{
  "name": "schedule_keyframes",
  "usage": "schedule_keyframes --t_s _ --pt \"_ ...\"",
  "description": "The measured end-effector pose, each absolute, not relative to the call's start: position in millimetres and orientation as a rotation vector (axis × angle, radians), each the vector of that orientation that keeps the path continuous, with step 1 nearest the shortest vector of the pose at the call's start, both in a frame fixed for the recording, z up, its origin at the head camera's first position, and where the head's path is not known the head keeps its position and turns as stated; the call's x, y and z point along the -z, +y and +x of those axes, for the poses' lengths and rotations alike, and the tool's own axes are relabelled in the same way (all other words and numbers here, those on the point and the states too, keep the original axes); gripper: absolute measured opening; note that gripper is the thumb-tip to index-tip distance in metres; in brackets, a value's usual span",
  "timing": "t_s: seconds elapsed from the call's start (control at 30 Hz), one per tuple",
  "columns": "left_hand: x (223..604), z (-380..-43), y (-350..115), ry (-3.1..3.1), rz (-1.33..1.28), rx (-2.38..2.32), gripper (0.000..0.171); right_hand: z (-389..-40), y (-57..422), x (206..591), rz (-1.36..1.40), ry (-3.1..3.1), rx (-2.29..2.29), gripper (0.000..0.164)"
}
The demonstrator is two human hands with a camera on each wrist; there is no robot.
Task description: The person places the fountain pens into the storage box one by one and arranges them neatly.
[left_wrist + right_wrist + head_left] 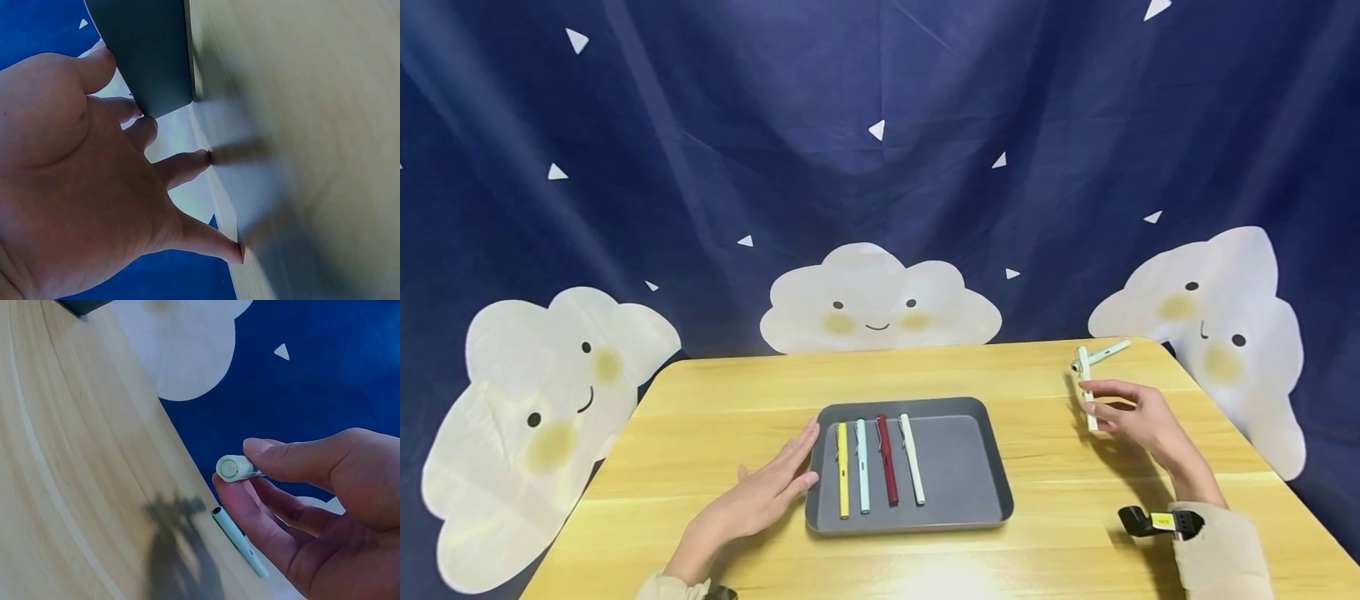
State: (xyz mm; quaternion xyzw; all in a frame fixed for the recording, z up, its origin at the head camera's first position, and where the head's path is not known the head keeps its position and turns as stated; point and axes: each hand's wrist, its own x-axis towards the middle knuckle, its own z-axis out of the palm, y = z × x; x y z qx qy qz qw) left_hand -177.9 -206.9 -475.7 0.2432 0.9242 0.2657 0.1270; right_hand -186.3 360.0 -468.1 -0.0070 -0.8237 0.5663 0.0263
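Within the right hand [1138, 414] sits a pinched whitish pen [1084, 370].

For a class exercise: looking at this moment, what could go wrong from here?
The right hand pinches the slim white pen between thumb and fingers, so it might slip.
The slim pale-blue pen lies near the far edge of the yellow wood-grain table; a knock could send it off.
The left hand touches the dark grey rectangular tray; a push might shift it and disturb the slim yellow pen inside.
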Motion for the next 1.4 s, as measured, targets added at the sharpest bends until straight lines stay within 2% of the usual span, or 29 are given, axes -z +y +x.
schedule_keyframes --t_s 0.53,0.9,1.4 --pt "476.5 -177.8 -207.2 2.681 0.710 -0.779 0.068 -188.9 338.9 465.6 0.094 -2.541 -1.746 0.047" --pt "477.8 -178.1 -207.7 2.702 0.725 -0.759 0.068 -192.1 319.6 461.9 0.203 -2.527 -1.778 0.038" --pt "477.1 -177.2 -206.9 2.702 0.712 -0.765 0.068 -191.3 288.4 447.5 0.330 -2.507 -1.699 0.035"
